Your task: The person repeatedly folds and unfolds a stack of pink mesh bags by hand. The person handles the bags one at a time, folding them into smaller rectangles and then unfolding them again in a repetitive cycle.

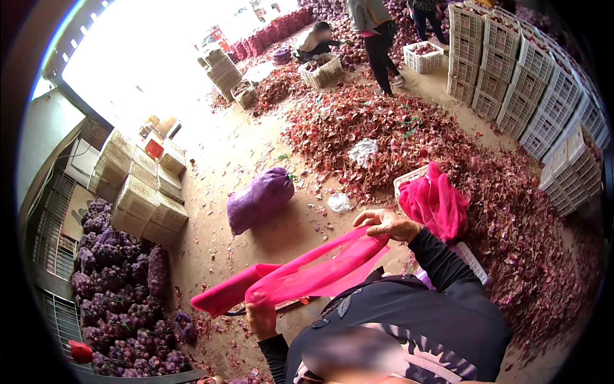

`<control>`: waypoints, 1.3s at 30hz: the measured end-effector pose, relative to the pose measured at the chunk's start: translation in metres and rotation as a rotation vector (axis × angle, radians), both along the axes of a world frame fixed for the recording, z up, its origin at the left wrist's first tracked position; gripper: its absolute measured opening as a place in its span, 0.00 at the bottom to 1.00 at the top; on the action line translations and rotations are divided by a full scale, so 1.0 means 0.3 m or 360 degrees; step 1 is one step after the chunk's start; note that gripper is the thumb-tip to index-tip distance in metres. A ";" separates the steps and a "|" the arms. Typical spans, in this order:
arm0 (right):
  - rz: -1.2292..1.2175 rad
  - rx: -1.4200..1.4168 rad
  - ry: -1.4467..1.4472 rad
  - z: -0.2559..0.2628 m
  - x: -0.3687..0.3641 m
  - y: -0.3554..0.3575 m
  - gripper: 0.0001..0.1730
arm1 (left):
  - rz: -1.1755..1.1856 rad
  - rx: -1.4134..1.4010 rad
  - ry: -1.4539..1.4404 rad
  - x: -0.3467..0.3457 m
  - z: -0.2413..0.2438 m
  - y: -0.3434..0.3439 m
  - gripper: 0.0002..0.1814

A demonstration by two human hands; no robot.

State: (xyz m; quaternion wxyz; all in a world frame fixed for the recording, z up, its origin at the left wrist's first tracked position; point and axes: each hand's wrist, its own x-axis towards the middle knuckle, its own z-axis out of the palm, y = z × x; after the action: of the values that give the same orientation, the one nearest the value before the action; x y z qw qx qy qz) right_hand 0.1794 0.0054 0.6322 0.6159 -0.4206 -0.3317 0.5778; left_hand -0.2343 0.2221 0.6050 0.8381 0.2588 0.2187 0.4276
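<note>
A length of bright pink mesh fabric (316, 259) stretches between my two hands in front of my body. My right hand (391, 225), raised higher in the view, pinches one end between thumb and fingers. My left hand (261, 312) grips the other end, its fingers partly covered by the cloth, and a folded flap hangs out to the left. Beyond my right wrist, a heap of the same pink mesh (431, 201) lies over a white plastic crate (407, 177). On the floor ahead, a full purple sack (260, 199) rests on its side.
Loose red onion skins (345, 125) cover the floor ahead and to the right. Stacked white crates (508, 67) line the right side; more crates (148, 197) and filled purple net bags (120, 288) stand left. One person (314, 43) crouches far ahead, another person (376, 38) stands.
</note>
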 end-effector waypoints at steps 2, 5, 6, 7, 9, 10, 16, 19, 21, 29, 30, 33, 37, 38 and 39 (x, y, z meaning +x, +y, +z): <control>-0.0054 0.0028 -0.0183 -0.003 -0.012 0.004 0.22 | 0.0106 0.0382 0.0531 0.008 -0.026 0.002 0.11; -0.0012 -0.0094 -0.0721 -0.048 0.003 0.017 0.22 | 0.0303 0.0441 0.0649 0.031 -0.060 0.005 0.08; -0.0124 -0.0055 -0.1058 -0.021 -0.006 0.016 0.17 | 0.0375 0.0328 0.0605 0.031 -0.065 -0.001 0.09; -0.0215 -0.0079 -0.1248 -0.050 -0.002 0.025 0.15 | 0.0447 0.0215 0.0561 0.031 -0.070 -0.006 0.10; -0.0393 -0.0131 -0.1634 -0.132 0.004 0.047 0.11 | 0.0365 0.0127 0.0477 0.035 -0.064 0.008 0.13; -0.0588 -0.0084 -0.1796 -0.136 -0.002 0.044 0.07 | 0.0319 0.0119 0.0459 0.057 -0.036 0.002 0.14; -0.0935 -0.0064 0.0412 -0.134 0.092 0.059 0.10 | -0.0841 0.0582 0.1065 0.110 0.123 -0.102 0.14; -0.0636 0.0012 0.0954 -0.106 0.114 0.044 0.12 | -0.0264 0.0324 0.0611 0.124 0.070 -0.122 0.22; -0.0094 0.0241 0.0903 -0.122 0.129 0.014 0.11 | 0.0109 0.0162 0.0274 0.157 0.078 -0.115 0.23; -0.0397 -0.0111 -0.0676 -0.034 0.065 0.019 0.16 | 0.0367 0.0582 0.0758 0.153 0.036 -0.001 0.04; -0.0548 -0.0066 -0.1025 -0.057 0.064 0.028 0.15 | 0.0339 0.0476 0.0589 0.150 0.032 0.002 0.05; -0.0878 -0.0144 -0.1803 -0.089 0.069 0.052 0.12 | 0.0172 0.0397 0.0568 0.156 0.050 -0.014 0.05; -0.1326 -0.0200 -0.0974 -0.179 0.147 0.064 0.10 | -0.1100 0.0795 0.1135 0.156 0.167 -0.060 0.06; -0.1249 -0.0004 -0.0094 -0.196 0.177 0.065 0.10 | -0.1301 0.0872 0.1138 0.182 0.175 -0.073 0.06; -0.1120 0.0181 0.0786 -0.211 0.201 0.068 0.11 | -0.1515 0.0953 0.1141 0.207 0.174 -0.090 0.06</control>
State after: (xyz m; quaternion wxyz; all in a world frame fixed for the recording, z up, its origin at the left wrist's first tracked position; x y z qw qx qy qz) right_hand 0.2397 0.0258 0.5688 0.8584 -0.3225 -0.0421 0.3968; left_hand -0.1722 0.1951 0.6571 0.7027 0.6748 0.2175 -0.0593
